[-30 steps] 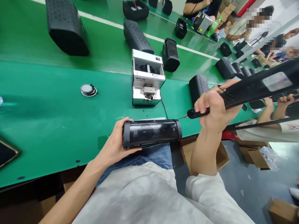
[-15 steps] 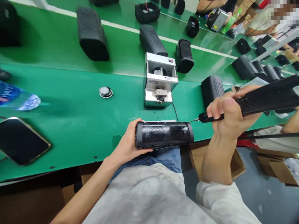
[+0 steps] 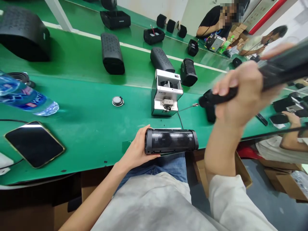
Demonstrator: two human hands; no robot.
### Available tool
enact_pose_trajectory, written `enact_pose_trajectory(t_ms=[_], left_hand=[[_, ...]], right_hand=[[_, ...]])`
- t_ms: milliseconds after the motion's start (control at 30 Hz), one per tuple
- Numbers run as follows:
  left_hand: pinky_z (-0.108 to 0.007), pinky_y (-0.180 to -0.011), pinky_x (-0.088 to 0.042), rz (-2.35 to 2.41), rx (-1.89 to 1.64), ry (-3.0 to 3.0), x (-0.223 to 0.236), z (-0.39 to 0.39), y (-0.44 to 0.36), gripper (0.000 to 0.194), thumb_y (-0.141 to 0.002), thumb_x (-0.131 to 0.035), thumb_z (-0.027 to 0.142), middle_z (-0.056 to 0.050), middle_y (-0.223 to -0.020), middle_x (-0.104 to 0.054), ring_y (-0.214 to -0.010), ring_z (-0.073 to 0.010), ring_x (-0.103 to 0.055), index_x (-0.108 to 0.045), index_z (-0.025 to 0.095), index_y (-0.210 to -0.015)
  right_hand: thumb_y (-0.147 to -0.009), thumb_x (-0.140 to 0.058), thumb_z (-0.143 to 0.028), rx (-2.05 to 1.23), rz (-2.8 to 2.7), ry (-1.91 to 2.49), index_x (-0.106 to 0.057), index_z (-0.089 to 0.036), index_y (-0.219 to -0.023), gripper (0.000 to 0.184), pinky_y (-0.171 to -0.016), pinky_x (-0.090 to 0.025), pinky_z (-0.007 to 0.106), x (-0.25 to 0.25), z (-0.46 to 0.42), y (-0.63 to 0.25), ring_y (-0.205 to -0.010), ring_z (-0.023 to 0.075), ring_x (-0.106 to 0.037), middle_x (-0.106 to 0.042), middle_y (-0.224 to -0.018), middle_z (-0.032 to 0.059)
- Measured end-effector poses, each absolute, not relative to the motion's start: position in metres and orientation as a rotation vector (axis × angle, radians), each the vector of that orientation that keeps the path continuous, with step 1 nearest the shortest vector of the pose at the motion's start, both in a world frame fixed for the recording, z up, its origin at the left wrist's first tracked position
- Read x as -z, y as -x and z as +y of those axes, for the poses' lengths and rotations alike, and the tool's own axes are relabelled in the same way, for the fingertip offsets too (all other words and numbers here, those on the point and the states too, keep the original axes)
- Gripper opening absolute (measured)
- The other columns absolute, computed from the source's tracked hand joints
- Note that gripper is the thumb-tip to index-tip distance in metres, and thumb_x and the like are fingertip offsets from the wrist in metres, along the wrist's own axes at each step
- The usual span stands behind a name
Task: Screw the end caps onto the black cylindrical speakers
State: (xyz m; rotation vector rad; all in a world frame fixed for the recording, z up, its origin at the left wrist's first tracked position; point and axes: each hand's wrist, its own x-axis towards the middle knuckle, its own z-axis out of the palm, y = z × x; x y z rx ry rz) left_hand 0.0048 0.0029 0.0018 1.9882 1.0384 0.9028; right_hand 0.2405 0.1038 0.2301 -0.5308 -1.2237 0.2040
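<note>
My left hand (image 3: 137,146) is closed around the left end of a black speaker (image 3: 171,141), which lies on its side at the table's front edge. Raised at the right, my right hand (image 3: 240,91) grips a black electric screwdriver (image 3: 276,69), blurred by motion. Its thin bit points left, apart from the speaker, towards a silver screw feeder (image 3: 167,93) behind it. A few tiny dark screws (image 3: 161,121) lie between feeder and speaker.
A small round speaker driver (image 3: 117,101), a phone (image 3: 35,144) and a water bottle (image 3: 26,94) lie to the left. Several black speaker housings (image 3: 113,53) stand on the green line behind. Co-workers sit at the far end and right; a cardboard box (image 3: 243,170) is below.
My right hand has lifted the screwdriver, its bit moving from the speaker's right end up towards the screw feeder. My left hand still holds the speaker. The camera view has shifted.
</note>
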Motion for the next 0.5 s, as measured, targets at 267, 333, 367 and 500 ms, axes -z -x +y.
enact_pose_trajectory(t_ms=[267,333,367,500], left_hand=[[-0.07,-0.129,-0.048,1.039,-0.903,-1.993,0.0,0.002,-0.005,0.126,-0.084,-0.097,0.047,-0.022,-0.168,-0.042,-0.159,-0.0471,-0.049,-0.012,0.034,-0.175],[-0.069,-0.129,-0.048,1.041,-0.903,-1.985,0.0,0.003,-0.005,0.126,-0.083,-0.098,0.047,-0.022,-0.169,-0.042,-0.16,-0.047,-0.049,-0.012,0.033,-0.175],[-0.069,-0.129,-0.048,1.041,-0.902,-1.982,-0.001,0.003,-0.005,0.126,-0.083,-0.098,0.047,-0.022,-0.168,-0.042,-0.16,-0.0469,-0.049,-0.013,0.033,-0.175],[-0.069,-0.128,-0.048,1.032,-0.911,-1.979,-0.001,0.003,-0.005,0.126,-0.083,-0.098,0.047,-0.023,-0.168,-0.043,-0.159,-0.0468,-0.049,-0.013,0.032,-0.175]], right_hand=[[-0.094,-0.062,-0.09,-0.22,-1.381,0.861,-0.051,-0.048,-0.122,0.052,-0.062,-0.049,0.046,-0.191,0.182,-0.23,-0.062,0.0225,-0.049,-0.062,-0.082,-0.0043],[-0.094,-0.062,-0.091,-0.253,-1.362,0.906,-0.049,-0.046,-0.119,0.053,-0.058,-0.048,0.044,-0.19,0.185,-0.228,-0.06,0.0201,-0.045,-0.063,-0.083,-0.0051],[-0.095,-0.065,-0.088,-0.277,-1.346,0.9,-0.049,-0.044,-0.116,0.051,-0.055,-0.047,0.043,-0.19,0.184,-0.225,-0.057,0.0186,-0.041,-0.062,-0.082,-0.0059],[-0.096,-0.074,-0.067,-0.318,-1.322,0.88,-0.049,-0.04,-0.106,0.039,-0.046,-0.041,0.039,-0.191,0.174,-0.216,-0.05,0.0146,-0.039,-0.055,-0.076,-0.0077]])
